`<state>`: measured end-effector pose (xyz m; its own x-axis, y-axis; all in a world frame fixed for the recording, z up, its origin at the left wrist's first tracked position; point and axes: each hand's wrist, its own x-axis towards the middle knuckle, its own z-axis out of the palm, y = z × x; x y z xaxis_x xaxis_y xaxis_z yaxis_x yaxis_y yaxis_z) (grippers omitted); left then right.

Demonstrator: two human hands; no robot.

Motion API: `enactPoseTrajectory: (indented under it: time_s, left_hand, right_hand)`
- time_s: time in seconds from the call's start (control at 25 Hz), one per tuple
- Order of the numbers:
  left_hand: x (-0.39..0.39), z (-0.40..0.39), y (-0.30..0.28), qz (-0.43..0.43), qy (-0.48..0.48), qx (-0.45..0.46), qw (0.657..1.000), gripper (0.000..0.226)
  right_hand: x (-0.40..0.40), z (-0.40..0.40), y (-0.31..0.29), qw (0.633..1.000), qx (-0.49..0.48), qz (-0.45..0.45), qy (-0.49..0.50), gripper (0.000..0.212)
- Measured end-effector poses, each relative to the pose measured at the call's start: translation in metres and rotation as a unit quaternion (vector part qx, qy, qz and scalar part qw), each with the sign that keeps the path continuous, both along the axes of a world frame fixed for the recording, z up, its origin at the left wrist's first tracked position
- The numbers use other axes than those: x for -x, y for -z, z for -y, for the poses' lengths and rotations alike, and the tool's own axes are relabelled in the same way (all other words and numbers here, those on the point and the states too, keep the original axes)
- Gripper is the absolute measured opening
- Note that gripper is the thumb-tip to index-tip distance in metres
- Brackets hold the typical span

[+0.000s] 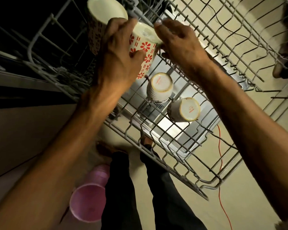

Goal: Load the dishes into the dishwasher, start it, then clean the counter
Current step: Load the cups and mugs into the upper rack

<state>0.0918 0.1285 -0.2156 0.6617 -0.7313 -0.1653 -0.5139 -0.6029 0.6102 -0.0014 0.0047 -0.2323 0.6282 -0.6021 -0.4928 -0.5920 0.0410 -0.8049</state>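
My left hand (116,53) grips a white mug with red flowers (145,47), held upside down over the pulled-out upper dishwasher rack (211,173). My right hand (178,40) touches the mug's base edge from the right, fingers partly spread. Two pale mugs stand upside down in the rack: one (160,87) in the middle and another (184,110) to its right. A larger dark-patterned mug (103,15) sits upside down at the rack's far left, behind my left hand.
A pink plastic cup (90,196) lies on the counter edge at the lower left. The open dishwasher door (181,128) shines below the rack. An orange cable (221,171) runs across the floor. My dark trouser legs (123,196) stand beside the rack.
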Motion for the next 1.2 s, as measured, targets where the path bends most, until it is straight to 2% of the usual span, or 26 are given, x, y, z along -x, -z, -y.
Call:
enactPoseTrajectory:
  time_s: [0.12,0.28,0.44,0.6,0.72,1.0,1.08,1.2]
  left_hand:
    - [-0.005,0.004,0.010,0.036,0.015,0.028,0.999,0.046]
    - [-0.001,-0.005,0.013,-0.005,-0.032,0.060,0.998,0.039]
    - [0.004,-0.026,0.015,-0.048,-0.078,0.083,0.992,0.029]
    - [0.008,-0.026,0.011,-0.081,-0.097,0.090,0.988,0.033]
    - [0.013,-0.026,0.012,-0.047,-0.092,0.063,0.993,0.040]
    - [0.016,-0.028,0.012,-0.038,-0.090,0.059,0.993,0.044]
    - [0.018,-0.030,0.010,-0.034,-0.089,0.054,0.994,0.047]
    - [0.026,-0.034,0.008,-0.018,-0.077,0.066,0.995,0.051]
  right_hand:
    - [-0.017,0.002,0.011,0.999,-0.037,-0.003,0.017,0.027]
    - [-0.009,-0.005,0.010,0.998,-0.024,0.041,0.034,0.013]
    - [0.002,-0.022,0.006,0.998,0.034,0.058,0.002,0.023]
    - [-0.001,-0.026,0.005,0.998,0.043,0.039,-0.001,0.024]
    - [-0.002,-0.028,0.006,0.999,0.038,0.030,-0.024,0.028]
    - [-0.003,-0.033,0.008,0.997,0.064,0.032,-0.008,0.030]
    - [-0.003,-0.035,0.007,0.995,0.089,0.034,-0.022,0.032]
    - [0.001,-0.039,-0.006,0.982,0.177,0.011,-0.063,0.037]
